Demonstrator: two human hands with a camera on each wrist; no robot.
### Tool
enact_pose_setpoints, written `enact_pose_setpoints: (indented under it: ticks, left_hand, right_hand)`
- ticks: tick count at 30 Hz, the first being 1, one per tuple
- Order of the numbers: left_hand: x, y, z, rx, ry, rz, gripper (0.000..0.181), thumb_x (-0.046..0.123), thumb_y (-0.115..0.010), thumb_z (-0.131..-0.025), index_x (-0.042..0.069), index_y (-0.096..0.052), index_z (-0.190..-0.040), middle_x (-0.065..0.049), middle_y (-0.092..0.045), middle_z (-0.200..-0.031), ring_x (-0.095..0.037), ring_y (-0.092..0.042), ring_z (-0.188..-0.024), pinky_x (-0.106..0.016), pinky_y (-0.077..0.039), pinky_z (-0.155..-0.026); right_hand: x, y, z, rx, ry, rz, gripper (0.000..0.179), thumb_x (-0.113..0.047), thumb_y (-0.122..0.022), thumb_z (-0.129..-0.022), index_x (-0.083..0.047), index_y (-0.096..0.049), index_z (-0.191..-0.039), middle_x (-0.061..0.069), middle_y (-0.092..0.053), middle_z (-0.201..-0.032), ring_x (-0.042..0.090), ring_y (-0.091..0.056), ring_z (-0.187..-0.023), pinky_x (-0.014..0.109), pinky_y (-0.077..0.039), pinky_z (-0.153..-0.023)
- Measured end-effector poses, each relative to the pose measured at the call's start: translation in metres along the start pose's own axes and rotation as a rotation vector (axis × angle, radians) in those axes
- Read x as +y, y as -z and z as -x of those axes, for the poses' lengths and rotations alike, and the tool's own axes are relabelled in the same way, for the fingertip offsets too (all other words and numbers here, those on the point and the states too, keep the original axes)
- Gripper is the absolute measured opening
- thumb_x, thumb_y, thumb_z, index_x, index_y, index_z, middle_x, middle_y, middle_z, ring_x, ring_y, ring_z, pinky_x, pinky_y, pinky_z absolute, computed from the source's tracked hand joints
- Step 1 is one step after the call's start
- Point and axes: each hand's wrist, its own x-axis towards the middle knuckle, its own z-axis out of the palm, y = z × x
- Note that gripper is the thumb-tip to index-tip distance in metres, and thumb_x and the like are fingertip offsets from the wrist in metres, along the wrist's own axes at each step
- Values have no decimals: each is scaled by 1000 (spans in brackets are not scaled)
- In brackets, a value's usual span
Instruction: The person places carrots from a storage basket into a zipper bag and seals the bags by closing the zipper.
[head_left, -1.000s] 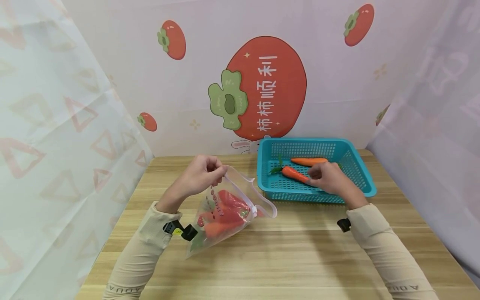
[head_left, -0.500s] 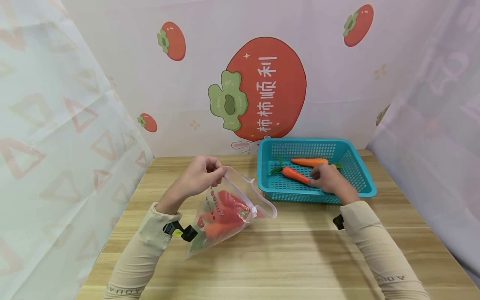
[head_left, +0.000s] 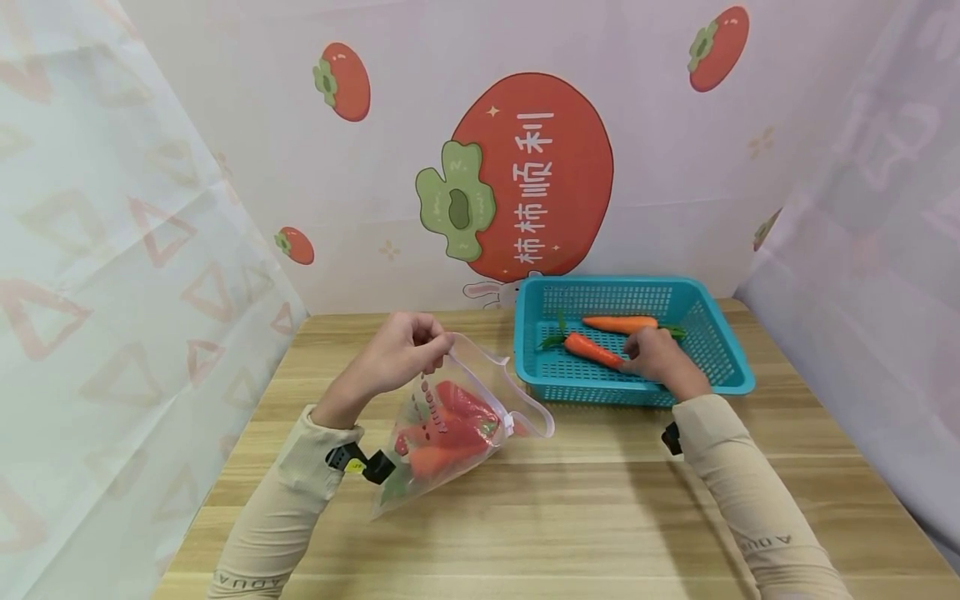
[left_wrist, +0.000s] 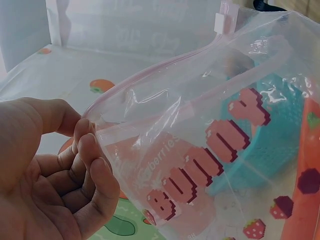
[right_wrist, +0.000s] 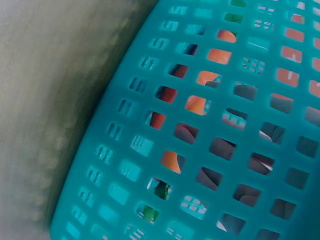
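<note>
Starting with the table (head_left: 577, 517), we find the blue-green basket (head_left: 570, 392) standing at two o'clock from the zip bag (left_wrist: 165, 110). We judge the bag's clear film light, limp and a little slippery, best held by its rim, with red and orange produce (head_left: 453, 427) inside likely adding weight low down. We see the left hand (head_left: 405, 348) at the bag's eleven o'clock, thumb and fingers in a narrow pinch on its rim. Within the basket lies a red carrot (head_left: 589, 349), its tip toward four o'clock; we expect it to be firm, smooth and light, best taken round its body. We place the right hand (head_left: 662, 360) at that tip, but cannot tell whether it grips or merely touches. Smallest, the slider (head_left: 509, 423) sits at the bag's three o'clock.
</note>
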Motion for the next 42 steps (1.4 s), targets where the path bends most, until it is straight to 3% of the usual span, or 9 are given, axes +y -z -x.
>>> enact_pose_setpoints:
  ticks: [11, 20, 42]
  left_hand:
    - [0, -1, -1, -3, -1, -3, 24, 10, -60, -102, 0, -68, -81, -1, -59, -66, -13, -54, -59, -23, -44, -51]
    - [-1, -1, -2, -2, 1, -3, 24, 10, -60, -102, 1, -68, -81, -1, -58, -65, -14, -54, -59, -23, -44, -51]
    - [1, -2, 0, -1, 4, -6, 23, 12, -61, -102, 2, -69, -83, -2, -59, -66, -16, -56, -60, -23, -45, -53]
  right_hand:
    - [8, -9, -11, -41, -25, 23, 18, -16, -79, -94, 1, -76, -93, 10, -61, -82, 27, -51, -80, 33, -47, -68]
    - [8, -10, -16, -72, -55, 34, 15, -11, -79, -92, 3, -75, -95, 15, -65, -90, 28, -55, -81, 33, -51, -68]
    - [6, -12, -19, -106, -63, 93, 13, -9, -79, -92, 4, -76, -95, 14, -67, -88, 27, -56, -81, 35, -55, -71]
